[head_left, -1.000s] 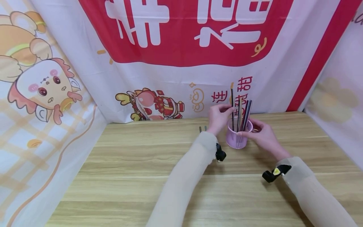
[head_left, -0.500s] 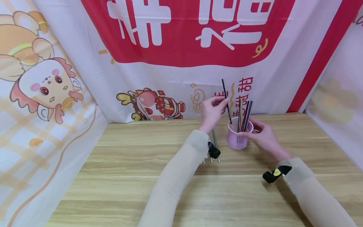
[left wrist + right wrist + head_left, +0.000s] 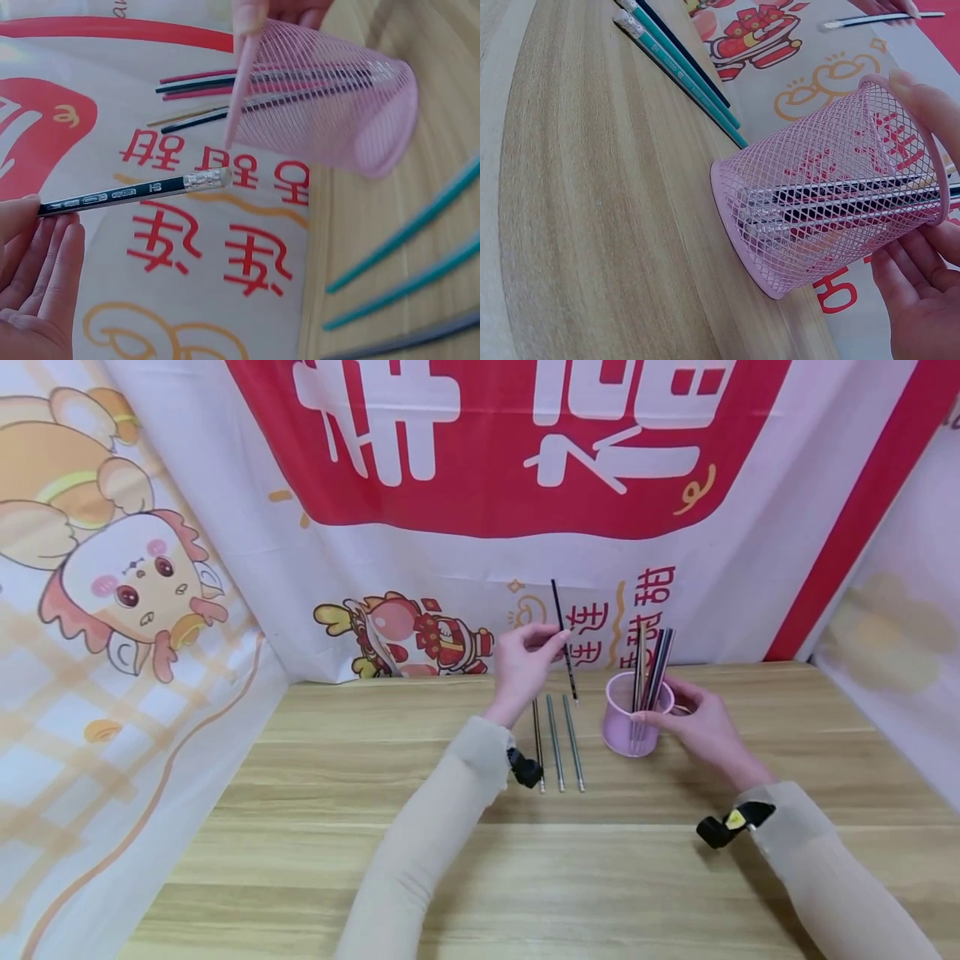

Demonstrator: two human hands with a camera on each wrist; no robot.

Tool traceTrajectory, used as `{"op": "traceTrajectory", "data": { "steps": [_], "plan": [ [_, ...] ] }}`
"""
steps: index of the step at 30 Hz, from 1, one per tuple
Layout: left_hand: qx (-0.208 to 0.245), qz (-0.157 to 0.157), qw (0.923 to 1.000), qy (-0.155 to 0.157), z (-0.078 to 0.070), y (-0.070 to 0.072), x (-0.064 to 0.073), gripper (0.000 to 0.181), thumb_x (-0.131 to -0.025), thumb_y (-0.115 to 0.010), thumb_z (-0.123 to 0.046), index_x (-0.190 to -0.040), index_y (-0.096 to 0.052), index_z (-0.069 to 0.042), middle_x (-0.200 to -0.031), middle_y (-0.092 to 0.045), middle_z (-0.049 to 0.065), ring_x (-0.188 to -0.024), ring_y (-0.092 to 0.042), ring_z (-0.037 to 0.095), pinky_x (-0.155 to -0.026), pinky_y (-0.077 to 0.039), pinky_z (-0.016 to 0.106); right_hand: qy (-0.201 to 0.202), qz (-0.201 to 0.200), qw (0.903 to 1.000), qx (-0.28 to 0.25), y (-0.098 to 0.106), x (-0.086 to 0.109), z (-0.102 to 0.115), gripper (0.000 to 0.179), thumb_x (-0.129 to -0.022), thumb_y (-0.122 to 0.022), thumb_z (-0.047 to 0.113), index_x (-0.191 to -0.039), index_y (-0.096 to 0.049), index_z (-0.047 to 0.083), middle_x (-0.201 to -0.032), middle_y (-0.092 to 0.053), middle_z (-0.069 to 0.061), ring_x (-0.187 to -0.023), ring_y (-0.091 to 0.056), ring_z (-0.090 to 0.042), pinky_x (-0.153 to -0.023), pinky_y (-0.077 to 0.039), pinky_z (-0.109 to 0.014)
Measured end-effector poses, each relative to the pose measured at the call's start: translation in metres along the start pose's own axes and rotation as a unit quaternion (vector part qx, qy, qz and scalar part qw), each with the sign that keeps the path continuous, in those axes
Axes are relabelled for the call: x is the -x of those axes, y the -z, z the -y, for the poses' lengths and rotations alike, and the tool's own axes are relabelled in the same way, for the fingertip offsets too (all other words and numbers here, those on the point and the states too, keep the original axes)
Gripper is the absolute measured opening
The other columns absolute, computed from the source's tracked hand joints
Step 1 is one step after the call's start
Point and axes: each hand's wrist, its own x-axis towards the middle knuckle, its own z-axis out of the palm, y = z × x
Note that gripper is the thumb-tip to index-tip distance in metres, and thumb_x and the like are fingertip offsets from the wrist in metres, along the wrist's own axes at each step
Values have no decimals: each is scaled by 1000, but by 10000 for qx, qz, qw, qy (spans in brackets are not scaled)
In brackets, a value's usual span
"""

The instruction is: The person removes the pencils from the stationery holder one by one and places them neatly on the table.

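My left hand (image 3: 522, 667) pinches a dark pencil (image 3: 112, 196) between thumb and fingers. The pencil hangs above the table, its silver ferrule and eraser end downward. To the right, a pink mesh pencil cup (image 3: 817, 195) stands upright on the table with several pencils (image 3: 654, 668) in it. My right hand (image 3: 701, 727) grips the cup near its rim, thumb at the front and fingers behind. Left of the cup lie two teal pencils (image 3: 572, 743) and a dark pencil (image 3: 537, 743), side by side with eraser ends toward me.
The wooden table (image 3: 315, 827) reaches back to a white cloth backdrop (image 3: 420, 552) with red prints. Another printed cloth (image 3: 225, 760) hangs along the left side. Each wrist wears a small black camera (image 3: 525, 768).
My left hand has drawn the dark pencil up out of the cup and carried it left, over the pencils on the table. My right hand keeps holding the cup.
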Motion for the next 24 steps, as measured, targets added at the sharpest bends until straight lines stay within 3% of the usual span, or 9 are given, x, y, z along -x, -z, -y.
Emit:
{"op": "traceTrajectory", "data": {
  "steps": [13, 18, 24],
  "plan": [
    [-182, 192, 9989, 385, 34, 54, 34, 19, -92, -78, -10, -106, -75, 2, -93, -74, 10, -79, -73, 22, -73, -63, 29, -21, -45, 9999, -117, -1, 1, -1, 91, -85, -85, 37, -157, -37, 8, -149, -49, -21, -126, -54, -34, -90, -48, -9],
    [-206, 219, 9942, 1030, 47, 63, 42, 18, -91, -78, -7, -106, -75, 2, -94, -73, 12, -76, -74, 23, -71, -64, 31, -52, -21, 9999, -137, -1, 1, -1, 93, -85, -85, 38, -157, -36, 9, -150, -48, -21, -127, -53, -34, -90, -49, -10],
    [-299, 388, 9790, 1978, 58, 67, 48, 22, -91, -78, -4, -111, -75, 3, -93, -75, 13, -71, -74, 23, -69, -64, 33, -56, -9, 9999, -91, -1, 0, -2, 92, -85, -85, 38, -157, -36, 8, -150, -48, -21, -127, -53, -34, -90, -49, -10]
  ]
}}
